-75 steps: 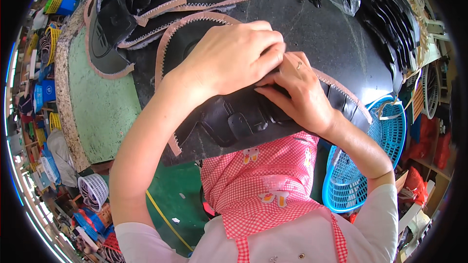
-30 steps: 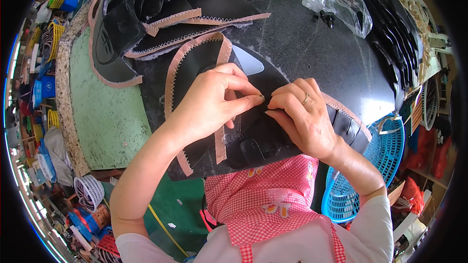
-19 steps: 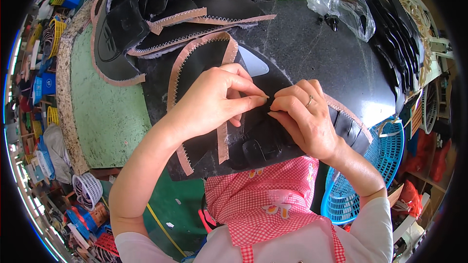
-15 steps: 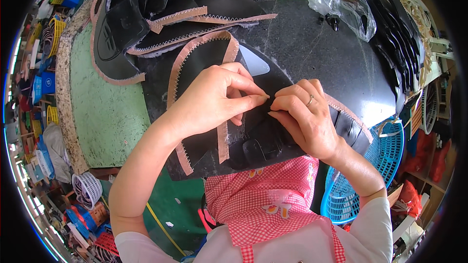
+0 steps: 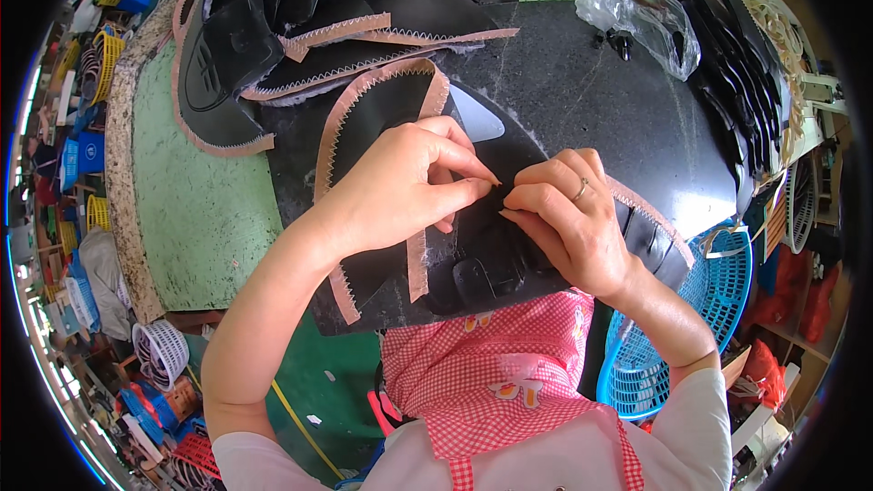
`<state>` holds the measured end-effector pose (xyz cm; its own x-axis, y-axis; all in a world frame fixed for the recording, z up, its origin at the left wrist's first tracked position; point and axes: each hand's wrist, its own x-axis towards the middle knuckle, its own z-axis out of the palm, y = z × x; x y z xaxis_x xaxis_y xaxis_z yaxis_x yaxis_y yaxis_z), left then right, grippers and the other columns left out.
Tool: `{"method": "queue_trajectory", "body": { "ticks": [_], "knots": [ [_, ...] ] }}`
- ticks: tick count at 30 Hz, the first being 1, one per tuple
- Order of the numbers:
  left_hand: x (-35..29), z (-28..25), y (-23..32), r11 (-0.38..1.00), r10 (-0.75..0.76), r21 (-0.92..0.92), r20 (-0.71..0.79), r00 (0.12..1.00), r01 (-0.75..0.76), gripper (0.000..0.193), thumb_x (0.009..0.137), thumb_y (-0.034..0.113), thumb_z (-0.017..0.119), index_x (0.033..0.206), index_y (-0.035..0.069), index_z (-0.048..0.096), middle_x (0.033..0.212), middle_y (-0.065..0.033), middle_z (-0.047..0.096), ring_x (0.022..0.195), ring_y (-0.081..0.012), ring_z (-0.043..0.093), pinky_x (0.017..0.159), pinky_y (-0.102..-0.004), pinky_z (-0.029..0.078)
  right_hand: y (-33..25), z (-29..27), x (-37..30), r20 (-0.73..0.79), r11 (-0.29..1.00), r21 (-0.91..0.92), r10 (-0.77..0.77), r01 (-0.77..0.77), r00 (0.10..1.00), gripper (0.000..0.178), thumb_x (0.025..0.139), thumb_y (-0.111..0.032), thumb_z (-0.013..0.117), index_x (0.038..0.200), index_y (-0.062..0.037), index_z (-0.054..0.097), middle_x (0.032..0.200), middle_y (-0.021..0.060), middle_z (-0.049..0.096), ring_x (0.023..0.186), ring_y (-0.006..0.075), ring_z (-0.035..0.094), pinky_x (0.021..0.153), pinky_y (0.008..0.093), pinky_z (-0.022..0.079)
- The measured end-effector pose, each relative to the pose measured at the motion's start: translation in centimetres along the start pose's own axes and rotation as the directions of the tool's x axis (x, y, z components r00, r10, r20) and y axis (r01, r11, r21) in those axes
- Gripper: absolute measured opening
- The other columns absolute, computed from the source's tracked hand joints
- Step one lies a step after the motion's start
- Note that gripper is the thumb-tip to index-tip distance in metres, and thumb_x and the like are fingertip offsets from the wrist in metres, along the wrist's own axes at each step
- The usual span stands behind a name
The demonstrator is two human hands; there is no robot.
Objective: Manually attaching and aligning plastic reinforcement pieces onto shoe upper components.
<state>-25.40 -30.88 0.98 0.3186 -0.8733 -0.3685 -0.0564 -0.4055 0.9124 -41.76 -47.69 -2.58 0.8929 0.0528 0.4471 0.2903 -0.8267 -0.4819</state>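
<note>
My left hand (image 5: 396, 186) is closed in a pinch, thumb and forefinger meeting above black leather pieces. Close beside it, my right hand (image 5: 568, 214), with a ring on one finger, is pinched too. Whatever lies between the fingertips is too small and dark to make out. Under my left hand is a black leather piece (image 5: 377, 118) edged with a zigzag-stitched tan strip (image 5: 341, 123). Another black leather piece (image 5: 473, 282) lies below the fingertips at the near edge. A pale grey rounded triangle (image 5: 477, 118) shows just beyond my hands.
More black leather pieces (image 5: 241, 41), some with fluffy lining, are heaped at the far left on the green table (image 5: 200, 218). A dark slab (image 5: 582, 82) lies under the work. Clear plastic bag (image 5: 627, 0) and stacked black strips (image 5: 737, 73) sit far right; a blue basket (image 5: 637, 382) stands below.
Both hands stay almost in place, still pinched. The left fingertips have shifted very slightly to the left.
</note>
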Motion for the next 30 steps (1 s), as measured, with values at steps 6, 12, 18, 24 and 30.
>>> {"method": "queue_trajectory", "body": {
  "ticks": [6,12,18,24,30],
  "knots": [
    [-0.26,0.01,0.05,1.0,0.019,0.007,-0.005,1.0,-0.018,0.016,0.096,0.004,0.069,0.106,-0.007,0.075,0.106,-0.005,0.059,0.072,-0.0106,0.068,0.066,-0.0227,0.058,-0.02,0.01,0.09,-0.005,1.0,-0.013,-0.009,0.009,1.0,0.019,0.083,-0.014,0.078,0.099,-0.0106,0.068,0.1,0.0038,0.064,0.091,0.0213,0.061,0.084,0.0373,0.044],
    [-0.13,0.01,-0.34,0.998,0.055,0.035,0.008,0.998,-0.055,0.016,0.094,0.0,0.071,0.107,-0.006,0.076,0.107,-0.0049,0.059,0.075,-0.0109,0.069,0.068,-0.023,0.059,-0.02,0.0,0.03,-0.007,1.0,-0.009,-0.014,0.014,1.0,0.019,0.083,-0.015,0.077,0.1,-0.0109,0.068,0.1,0.0036,0.064,0.091,0.0215,0.061,0.085,0.0373,0.045],
    [-0.03,-0.05,-0.06,0.999,0.033,0.023,0.009,0.999,-0.033,0.016,0.093,-0.001,0.071,0.107,-0.005,0.076,0.107,-0.0049,0.059,0.075,-0.0111,0.069,0.068,-0.0229,0.059,-0.04,-0.06,0.02,0.0,1.0,-0.007,-0.012,0.012,1.0,0.019,0.083,-0.015,0.076,0.101,-0.0112,0.069,0.101,0.0035,0.064,0.092,0.0216,0.061,0.086,0.0379,0.044],
    [-0.05,-0.03,0.02,0.998,0.028,0.049,0.008,1.0,-0.029,0.016,0.092,-0.003,0.07,0.107,-0.006,0.075,0.107,-0.005,0.059,0.074,-0.0114,0.069,0.068,-0.0233,0.058,-0.02,-0.01,0.06,-0.008,1.0,-0.01,-0.018,0.018,1.0,0.019,0.083,-0.015,0.076,0.101,-0.011,0.07,0.101,0.0033,0.064,0.091,0.0215,0.061,0.087,0.0378,0.044],
    [-0.06,-0.01,0.25,0.997,0.036,0.061,0.003,0.999,-0.036,0.015,0.092,-0.001,0.072,0.105,-0.006,0.076,0.106,-0.0047,0.06,0.073,-0.0105,0.068,0.067,-0.0229,0.058,-0.03,-0.03,0.02,-0.013,1.0,-0.007,-0.011,0.011,1.0,0.019,0.083,-0.015,0.076,0.101,-0.011,0.07,0.1,0.0031,0.064,0.091,0.0214,0.061,0.087,0.0379,0.044]
  ]
}}
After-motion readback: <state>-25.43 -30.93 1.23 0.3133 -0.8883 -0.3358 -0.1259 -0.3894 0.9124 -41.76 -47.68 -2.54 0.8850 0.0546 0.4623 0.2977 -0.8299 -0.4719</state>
